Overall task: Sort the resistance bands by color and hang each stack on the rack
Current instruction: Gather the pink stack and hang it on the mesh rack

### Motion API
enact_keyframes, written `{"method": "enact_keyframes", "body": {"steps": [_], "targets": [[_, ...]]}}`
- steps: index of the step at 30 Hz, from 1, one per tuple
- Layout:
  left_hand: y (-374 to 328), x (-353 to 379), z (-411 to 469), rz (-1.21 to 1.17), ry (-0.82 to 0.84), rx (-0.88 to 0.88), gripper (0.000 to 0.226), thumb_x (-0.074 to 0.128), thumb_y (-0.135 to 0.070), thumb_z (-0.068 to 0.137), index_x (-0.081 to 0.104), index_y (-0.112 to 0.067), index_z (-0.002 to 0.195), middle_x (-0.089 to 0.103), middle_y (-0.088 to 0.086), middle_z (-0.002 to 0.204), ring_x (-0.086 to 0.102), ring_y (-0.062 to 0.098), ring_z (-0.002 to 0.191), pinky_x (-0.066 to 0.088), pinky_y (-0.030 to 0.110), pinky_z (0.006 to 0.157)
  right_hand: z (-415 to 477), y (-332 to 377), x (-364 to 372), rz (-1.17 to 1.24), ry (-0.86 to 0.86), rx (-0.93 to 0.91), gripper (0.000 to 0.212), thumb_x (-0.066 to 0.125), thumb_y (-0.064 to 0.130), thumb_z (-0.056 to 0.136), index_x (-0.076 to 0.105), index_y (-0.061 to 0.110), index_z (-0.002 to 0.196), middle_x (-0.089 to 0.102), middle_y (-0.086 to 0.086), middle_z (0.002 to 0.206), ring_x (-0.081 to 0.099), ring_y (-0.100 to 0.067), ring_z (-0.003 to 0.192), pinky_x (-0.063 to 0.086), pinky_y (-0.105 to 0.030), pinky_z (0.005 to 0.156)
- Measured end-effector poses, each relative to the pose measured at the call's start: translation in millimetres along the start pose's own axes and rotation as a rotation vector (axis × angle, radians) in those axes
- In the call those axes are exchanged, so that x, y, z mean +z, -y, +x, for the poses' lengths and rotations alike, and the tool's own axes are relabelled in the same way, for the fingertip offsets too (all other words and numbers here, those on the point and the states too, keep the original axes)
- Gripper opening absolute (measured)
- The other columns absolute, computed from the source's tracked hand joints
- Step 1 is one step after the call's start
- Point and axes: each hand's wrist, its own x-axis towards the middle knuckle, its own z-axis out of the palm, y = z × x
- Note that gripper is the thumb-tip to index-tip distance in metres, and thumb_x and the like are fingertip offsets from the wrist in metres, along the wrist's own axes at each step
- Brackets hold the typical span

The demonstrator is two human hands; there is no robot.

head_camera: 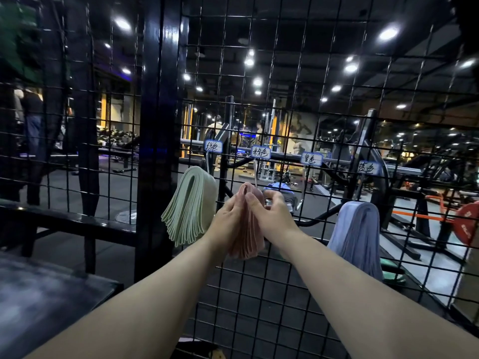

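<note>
Toward left edge of black wire grid rack (153,177): pale green rubber band stack (190,206) draped, done. Mid-rack: left hand (229,216), right hand (269,211) close together, both pinching fold of pink rubber band stack (248,234), probably seating it on rack. Toward right edge: lavender rubber band stack (357,234) hung.

Left grip (228,216) and right grip (272,212) pinch the pink stack (248,240) at the rack (153,141), between green stack (191,211) and lilac stack (357,229).
</note>
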Motion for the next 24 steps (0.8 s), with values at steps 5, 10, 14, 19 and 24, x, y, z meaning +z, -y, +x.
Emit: {"method": "enact_keyframes", "body": {"steps": [5, 10, 14, 19, 24], "targets": [[-2, 6, 4, -0.139, -0.028, -0.02, 0.041, 0.045, -0.035, 0.106, 0.064, -0.004, 0.126, 0.07, 0.019, 0.119, 0.071, 0.022, 0.097, 0.06, 0.029, 0.08, 3, 6, 5, -0.065, -0.025, -0.035, 0.053, 0.062, 0.055, 0.094, 0.046, 0.02, 0.13, 0.062, -0.001, 0.122, 0.06, -0.019, 0.111, 0.047, -0.034, 0.099], [-5, 5, 2, -0.134, -0.045, -0.033, 0.032, 0.046, -0.027, 0.106, 0.064, -0.005, 0.121, 0.077, 0.005, 0.088, 0.074, 0.011, 0.073, 0.056, 0.021, 0.059, 10, 6, 11, -0.098, -0.03, 0.001, 0.055, 0.054, 0.062, 0.091, 0.044, 0.025, 0.13, 0.057, -0.007, 0.131, 0.056, -0.025, 0.12, 0.044, -0.046, 0.108], [-3, 4, -1, -0.159, -0.047, -0.064, 0.037, 0.048, -0.027, 0.105, 0.059, -0.008, 0.135, 0.07, 0.017, 0.122, 0.071, 0.025, 0.103, 0.061, 0.028, 0.078, 8, 10, 12, -0.119, -0.008, 0.023, 0.066, 0.052, 0.068, 0.086, 0.041, 0.026, 0.135, 0.055, -0.007, 0.135, 0.052, -0.027, 0.126, 0.041, -0.048, 0.11], [4, 2, -9, -0.12, -0.008, -0.063, 0.038, 0.04, -0.027, 0.109, 0.057, -0.01, 0.138, 0.068, 0.016, 0.127, 0.071, 0.022, 0.106, 0.061, 0.028, 0.081, 1, 7, 12, -0.098, 0.037, -0.001, 0.057, 0.053, 0.052, 0.098, 0.033, 0.024, 0.143, 0.052, -0.004, 0.137, 0.051, -0.024, 0.126, 0.039, -0.041, 0.109], [18, -4, -18, -0.03, -0.065, -0.047, 0.037, 0.036, -0.021, 0.11, 0.055, -0.007, 0.139, 0.065, 0.02, 0.13, 0.069, 0.022, 0.111, 0.056, 0.031, 0.093, -14, -5, 14, -0.126, 0.062, -0.058, 0.082, 0.053, 0.066, 0.085, 0.028, 0.025, 0.151, 0.053, -0.004, 0.141, 0.052, -0.021, 0.13, 0.039, -0.045, 0.114]]}}
